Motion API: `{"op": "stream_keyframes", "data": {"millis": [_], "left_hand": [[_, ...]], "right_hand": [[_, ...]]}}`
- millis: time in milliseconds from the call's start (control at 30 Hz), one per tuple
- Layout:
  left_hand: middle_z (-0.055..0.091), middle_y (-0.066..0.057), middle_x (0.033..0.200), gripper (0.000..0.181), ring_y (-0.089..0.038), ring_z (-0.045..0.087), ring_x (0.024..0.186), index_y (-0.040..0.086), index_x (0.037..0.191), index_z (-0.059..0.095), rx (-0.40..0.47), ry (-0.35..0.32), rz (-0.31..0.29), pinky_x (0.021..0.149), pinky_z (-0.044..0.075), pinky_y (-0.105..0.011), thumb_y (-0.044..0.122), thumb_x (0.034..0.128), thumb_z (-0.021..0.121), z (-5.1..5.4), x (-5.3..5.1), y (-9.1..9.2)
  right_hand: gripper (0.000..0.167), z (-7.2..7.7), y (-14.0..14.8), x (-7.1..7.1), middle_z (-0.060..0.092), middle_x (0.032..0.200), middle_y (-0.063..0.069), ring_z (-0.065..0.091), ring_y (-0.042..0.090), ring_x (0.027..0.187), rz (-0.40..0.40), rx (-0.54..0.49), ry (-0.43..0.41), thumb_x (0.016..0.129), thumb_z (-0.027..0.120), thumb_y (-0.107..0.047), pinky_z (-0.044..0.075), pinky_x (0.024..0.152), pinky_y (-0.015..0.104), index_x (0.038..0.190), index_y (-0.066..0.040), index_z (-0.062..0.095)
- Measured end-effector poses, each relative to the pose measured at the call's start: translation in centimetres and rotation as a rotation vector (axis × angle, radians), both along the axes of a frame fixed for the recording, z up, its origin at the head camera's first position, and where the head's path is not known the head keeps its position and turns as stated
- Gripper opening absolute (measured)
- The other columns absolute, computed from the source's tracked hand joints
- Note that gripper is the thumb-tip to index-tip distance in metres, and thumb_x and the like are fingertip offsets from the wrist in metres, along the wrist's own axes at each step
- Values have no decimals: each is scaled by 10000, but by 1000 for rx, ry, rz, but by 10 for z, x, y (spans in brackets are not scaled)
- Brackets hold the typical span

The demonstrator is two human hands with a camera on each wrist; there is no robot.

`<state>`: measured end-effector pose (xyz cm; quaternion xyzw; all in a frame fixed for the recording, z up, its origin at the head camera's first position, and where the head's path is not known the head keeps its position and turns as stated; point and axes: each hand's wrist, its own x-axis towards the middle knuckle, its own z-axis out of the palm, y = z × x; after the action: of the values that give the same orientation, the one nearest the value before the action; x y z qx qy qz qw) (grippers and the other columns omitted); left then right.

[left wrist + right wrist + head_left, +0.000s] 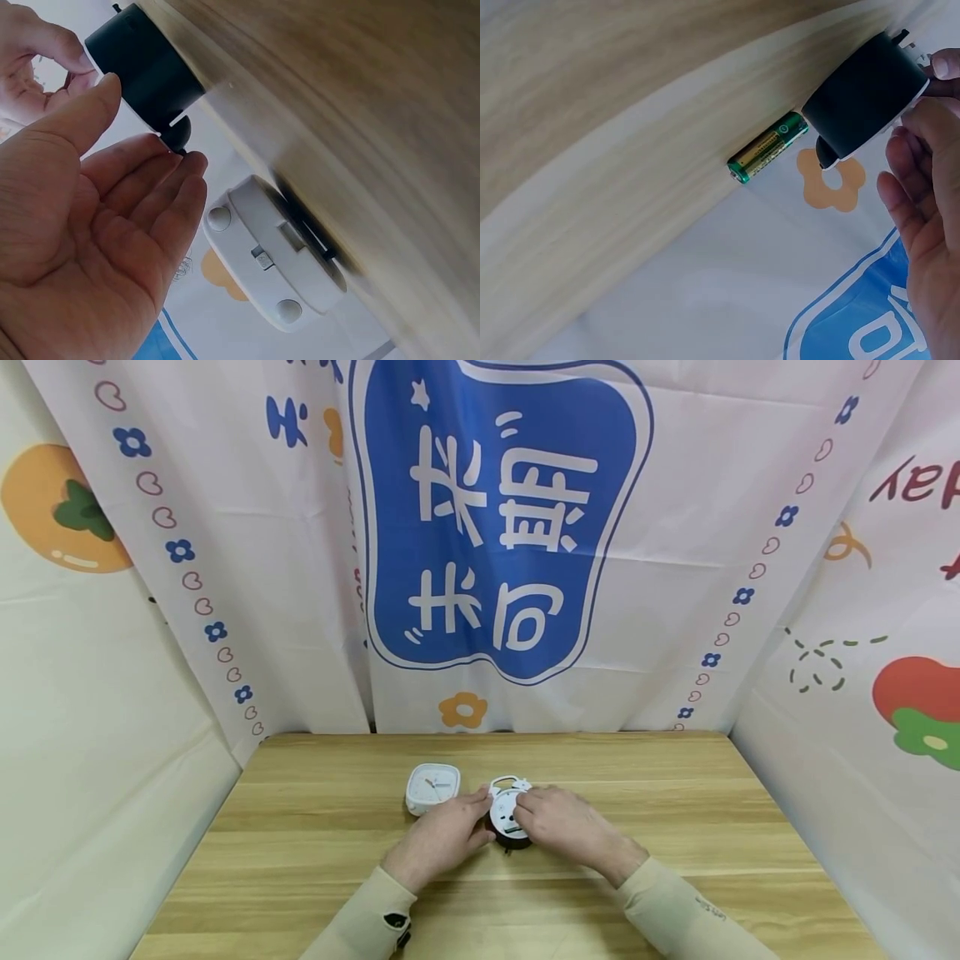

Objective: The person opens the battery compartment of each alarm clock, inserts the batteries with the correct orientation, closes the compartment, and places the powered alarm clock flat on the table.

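Note:
A dark round twin-bell alarm clock (510,814) lies with its white back facing up, and a narrow green strip shows in that back. My left hand (444,835) holds its left side, thumb near the lower rim and fingers by the bell (178,133). From the right, my right hand (566,828) reaches over the back with bent fingers touching it; whether they pinch something is hidden. In the right wrist view, a green and gold battery (769,148) lies on the table beside the clock. A white square clock (432,785) stands left of my left hand.
The wooden table (315,860) ends at a printed white cloth (300,677) hanging along its back edge. More printed cloth stands at both sides.

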<state>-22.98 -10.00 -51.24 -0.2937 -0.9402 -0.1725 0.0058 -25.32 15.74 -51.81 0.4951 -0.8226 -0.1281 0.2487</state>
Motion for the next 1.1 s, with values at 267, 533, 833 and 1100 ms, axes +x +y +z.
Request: {"op": "stream_keyframes", "data": {"millis": [267, 533, 833, 1100], "left_hand": [[646, -259, 1701, 608, -428, 703, 1527, -51, 1579, 687, -35, -16, 15, 1284, 606, -545, 288, 1102, 851, 3, 1, 1], [799, -72, 1215, 375, -220, 782, 1049, 67, 1329, 847, -70, 63, 6, 912, 722, -394, 310, 1052, 912, 11, 2, 2], [778, -30, 1157, 216, -178, 760, 996, 134, 1133, 845, -46, 101, -19, 854, 706, -373, 317, 1044, 916, 11, 2, 1], [768, -25, 1062, 183, -118, 707, 921, 119, 1083, 829, -15, 72, -27, 781, 653, -310, 290, 1069, 892, 11, 2, 1]], "right_hand": [[154, 1, 4, 1, 780, 1009, -43, 736, 132, 911, -193, -227, -386, 1044, 907, -235, 686, 816, 300, 999, -161, 779], [267, 7, 11, 2, 701, 922, -29, 634, 118, 824, -441, -418, -535, 942, 996, -223, 587, 695, 305, 923, -131, 746], [258, 11, 13, 1, 722, 946, -32, 637, 104, 838, -482, -452, -595, 924, 1008, -182, 564, 690, 287, 939, -148, 753], [204, 11, 14, -3, 740, 935, -39, 632, 82, 859, -451, -444, -688, 948, 983, -166, 576, 725, 268, 965, -140, 781]]}}
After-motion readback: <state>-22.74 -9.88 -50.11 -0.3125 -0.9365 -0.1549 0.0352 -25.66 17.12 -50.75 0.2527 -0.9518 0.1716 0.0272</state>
